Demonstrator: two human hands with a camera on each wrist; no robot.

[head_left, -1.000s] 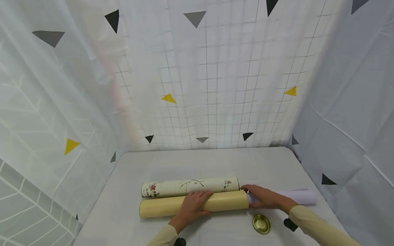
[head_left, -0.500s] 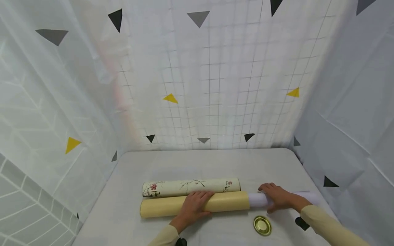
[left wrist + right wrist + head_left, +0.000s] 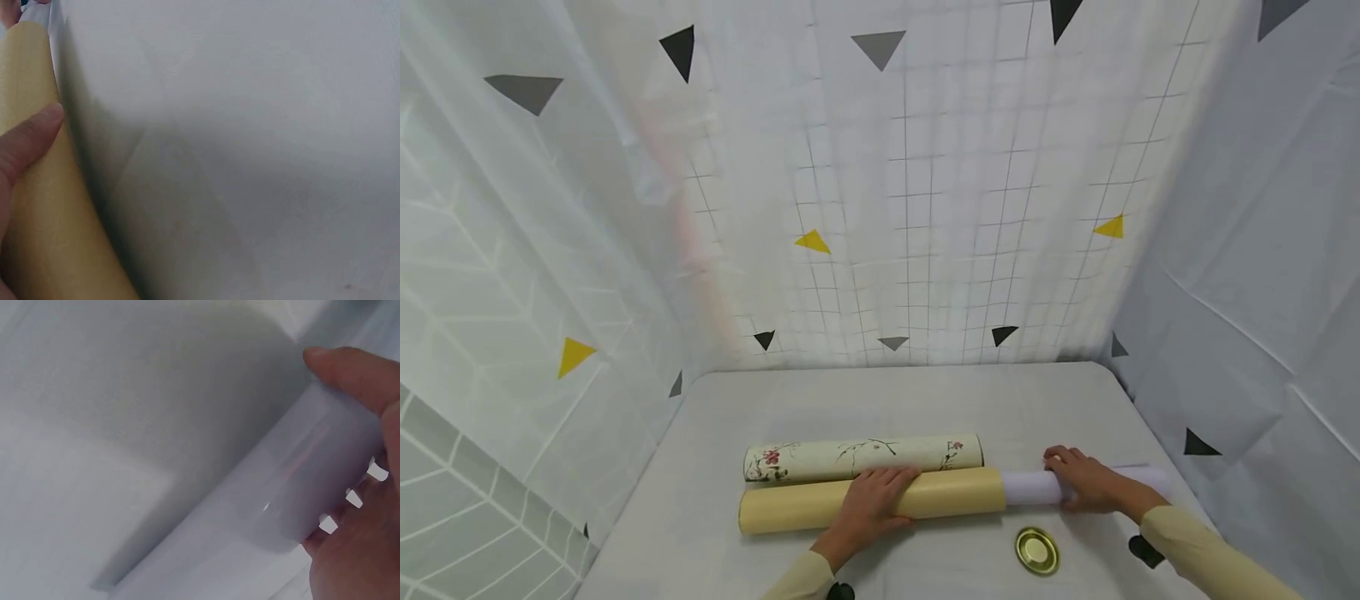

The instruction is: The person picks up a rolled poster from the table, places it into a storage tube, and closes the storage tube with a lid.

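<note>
Holds the yellow tube [image 3: 951, 493] with the left hand [image 3: 872, 504], bottom middle of the head view. Grips the white roll [image 3: 1028, 487] with the right hand [image 3: 1084, 482], past the tube's right end. Has both in one left-to-right line, with the roll poking out of the tube.

Head view: high and back from left hand [image 3: 868, 507] and right hand [image 3: 1086, 483], facing forward and down; widest of the three, taking in table [image 3: 887, 396] and, beyond the fingertips [image 3: 912, 472], curtain [image 3: 940, 167]. Left wrist view: close in, left thumb [image 3: 30, 142] at left edge, facing along tan tube [image 3: 958, 493] past thumb tip. Right wrist view: also close, looking down on pale roll [image 3: 1030, 487], right thumb [image 3: 353, 370] at right edge. Head and left wrist share tube under left hand; head and right wrist, roll within right hand. Left wrist's top corner also catches roll.
</note>
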